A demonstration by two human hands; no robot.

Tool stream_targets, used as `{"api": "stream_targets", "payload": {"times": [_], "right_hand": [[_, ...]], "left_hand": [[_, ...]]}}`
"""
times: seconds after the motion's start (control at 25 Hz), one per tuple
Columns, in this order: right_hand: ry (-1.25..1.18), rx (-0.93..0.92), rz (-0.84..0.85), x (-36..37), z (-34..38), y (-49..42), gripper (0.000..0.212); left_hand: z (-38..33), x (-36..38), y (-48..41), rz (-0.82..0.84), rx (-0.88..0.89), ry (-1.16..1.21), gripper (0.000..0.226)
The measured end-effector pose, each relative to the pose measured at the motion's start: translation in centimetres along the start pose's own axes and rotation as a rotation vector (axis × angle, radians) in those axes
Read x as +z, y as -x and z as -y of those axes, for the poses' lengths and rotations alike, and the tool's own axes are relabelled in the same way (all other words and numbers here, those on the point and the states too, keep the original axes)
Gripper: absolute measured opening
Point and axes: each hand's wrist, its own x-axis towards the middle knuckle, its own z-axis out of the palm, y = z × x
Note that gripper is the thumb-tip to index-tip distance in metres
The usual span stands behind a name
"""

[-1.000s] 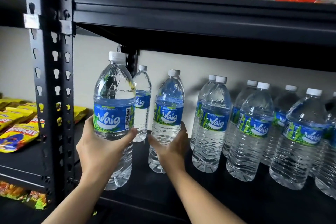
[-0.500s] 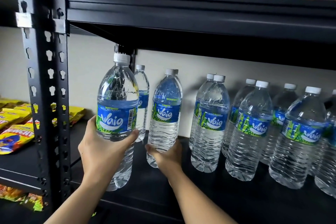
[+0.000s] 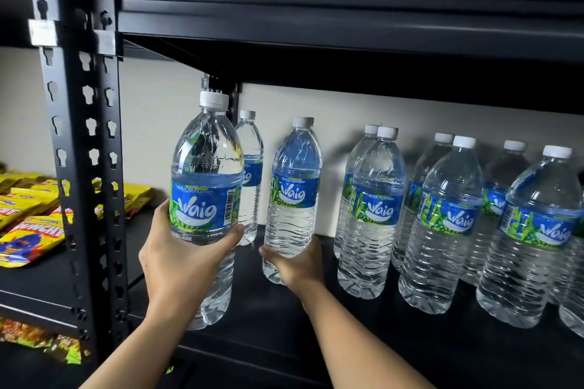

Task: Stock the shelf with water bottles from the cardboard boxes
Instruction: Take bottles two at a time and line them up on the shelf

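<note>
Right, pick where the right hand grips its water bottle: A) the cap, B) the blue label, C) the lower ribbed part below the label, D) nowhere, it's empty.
C: the right hand curls round the Waig water bottle low on its clear ribbed body, under the label and far from the cap.

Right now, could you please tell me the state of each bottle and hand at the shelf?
Left bottle: capped, upright, held by the left hand.
Middle bottle: capped, upright, gripped low by the right hand.
Rear bottle: capped, standing on the shelf, untouched.
Row of bottles: capped, standing, untouched.
</note>
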Motion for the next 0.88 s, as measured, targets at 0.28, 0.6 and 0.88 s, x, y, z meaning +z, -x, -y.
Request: {"api": "stream_targets", "payload": {"times": [0.28,0.6,0.88], "right_hand": [[0.016,0.01,0.053,-0.7,0.2,-0.3,0.116],[0.385,-0.076,0.2,-2.7,-0.3,1.3,0.096],[0.427,-0.108,0.192,-3.6,-0.6,1.7,0.088]], "left_hand": [[0.1,0.2,-0.1,-0.001,0.022,-0.019,0.08],[0.5,0.6,-0.8,0.014,0.004,-0.02,0.074],[1.6,3.1,-2.4,0.025,0.014,-0.015,0.066]]}}
